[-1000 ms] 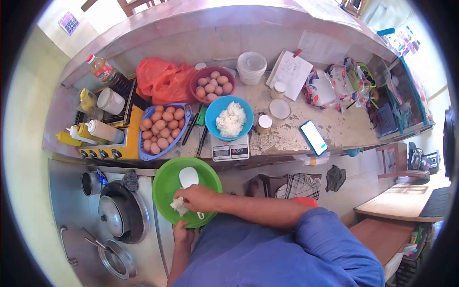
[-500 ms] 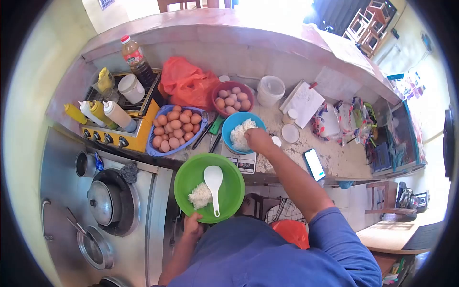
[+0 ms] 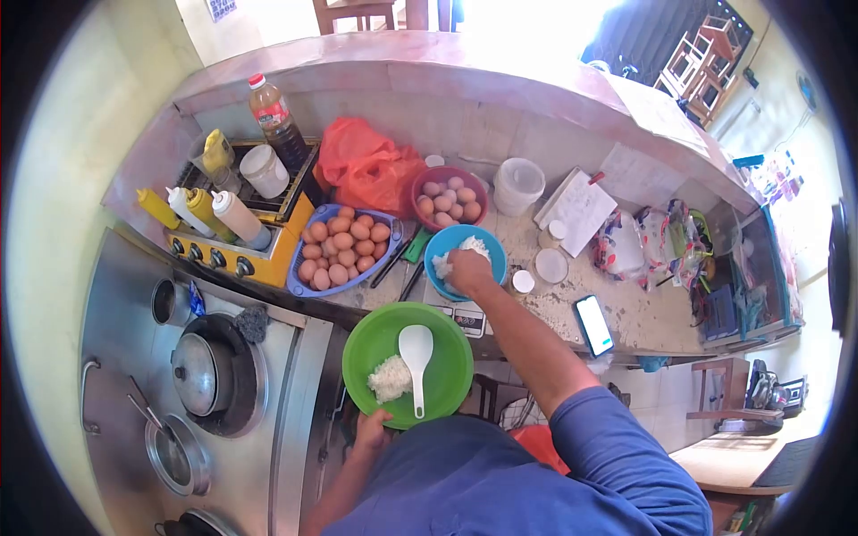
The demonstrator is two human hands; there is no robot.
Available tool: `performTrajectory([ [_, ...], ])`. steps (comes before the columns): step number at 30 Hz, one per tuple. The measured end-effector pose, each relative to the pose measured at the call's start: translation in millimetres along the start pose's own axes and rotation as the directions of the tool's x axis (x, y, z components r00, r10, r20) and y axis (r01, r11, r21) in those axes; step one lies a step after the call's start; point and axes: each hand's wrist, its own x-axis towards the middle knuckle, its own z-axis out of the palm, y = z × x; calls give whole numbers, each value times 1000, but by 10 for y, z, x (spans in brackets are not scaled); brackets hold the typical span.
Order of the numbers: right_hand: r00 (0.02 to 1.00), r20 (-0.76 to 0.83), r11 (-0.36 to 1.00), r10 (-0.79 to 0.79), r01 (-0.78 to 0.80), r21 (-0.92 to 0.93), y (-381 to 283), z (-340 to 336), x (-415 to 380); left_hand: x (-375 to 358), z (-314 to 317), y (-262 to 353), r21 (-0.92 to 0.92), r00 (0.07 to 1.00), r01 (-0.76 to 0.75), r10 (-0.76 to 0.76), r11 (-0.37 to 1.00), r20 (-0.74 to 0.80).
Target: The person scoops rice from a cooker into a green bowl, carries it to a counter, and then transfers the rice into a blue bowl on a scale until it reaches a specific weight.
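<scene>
Overhead, largest first.
Worktop (image 3: 626, 308): speckled; carries the scale and bowls.
Green bowl (image 3: 451, 380): left hand (image 3: 374, 431) grips its near rim; white spoon (image 3: 416, 350) and rice clump (image 3: 390, 379) inside.
Blue bowl (image 3: 490, 248): on the scale, holds rice.
Right hand (image 3: 468, 271): fingers curled down into the blue bowl's rice; grip hidden, cannot tell.

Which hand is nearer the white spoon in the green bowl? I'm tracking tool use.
Left. The left hand grips the green bowl rim just below the white spoon; the right hand is up in the blue bowl of rice.
</scene>
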Motion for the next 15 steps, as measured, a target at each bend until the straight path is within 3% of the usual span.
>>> performTrajectory([
  [1,1000,-5,1000,-1,1,-1,37,-24,10,-10,23,13,0,1000,-3,3,1000,4],
  [3,979,-202,975,-19,62,211,191,-121,-2,-42,71,10,53,997,-44,47,998,-56],
  [4,979,-202,976,-17,61,209,247,-213,-17,-35,63,-5,52,998,-42,45,998,-54],
  [6,968,-169,839,184,-65,540,340,-436,-26,-8,40,0,8,999,-31,31,999,-9],
  [7,967,-173,839,186,-65,541,364,-527,-49,-5,67,7,10,999,-31,31,999,-6],
  [9,983,49,294,176,-99,951,379,-682,-128,-12,119,6,-6,998,-65,65,998,-14],
  [10,982,50,292,180,-102,951,288,-792,-240,-13,140,12,-3,998,-61,61,998,-14],
  [12,997,77,264,3,-75,962,39,-871,-538,-20,167,20,0,998,-70,70,998,8],
  [15,964,184,500,-193,-65,863,-554,-559,-996,-77,217,69,-32,998,-51,49,998,-43],
])
